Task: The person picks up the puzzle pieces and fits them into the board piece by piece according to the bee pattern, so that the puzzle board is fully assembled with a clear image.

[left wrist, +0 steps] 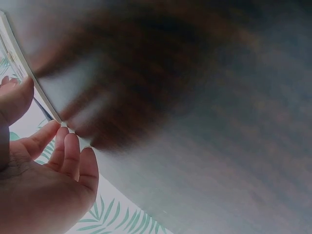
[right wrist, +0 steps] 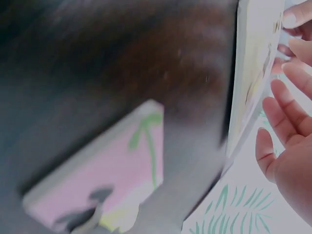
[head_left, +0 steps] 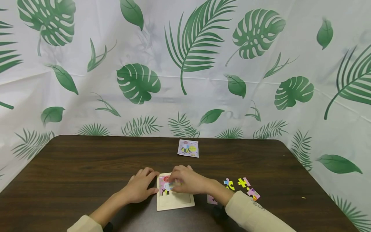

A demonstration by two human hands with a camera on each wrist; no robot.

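A square wooden puzzle board point(head_left: 176, 203) lies on the table, with pink, red and black-and-yellow pieces point(head_left: 164, 185) in its upper left part. My left hand point(head_left: 140, 187) is at the board's left side, its thumb and forefinger touching the edge. In the left wrist view, that hand's other fingers point(left wrist: 71, 151) are loosely bent. Over the board, my right hand point(head_left: 188, 180) pinches a puzzle piece point(head_left: 175, 184), blurred and mostly covered by the fingers. A pink piece with a green stem point(right wrist: 129, 158) lies near this hand in the right wrist view.
Loose pieces lie to the right: a blue-and-yellow one point(head_left: 229, 184), a yellow-and-pink one point(head_left: 244, 182) and a pink one point(head_left: 253, 194). Behind the board is a bee picture card point(head_left: 188, 148). A leaf-print cloth point(head_left: 203, 106) hangs beyond the dark wooden table point(head_left: 95, 154).
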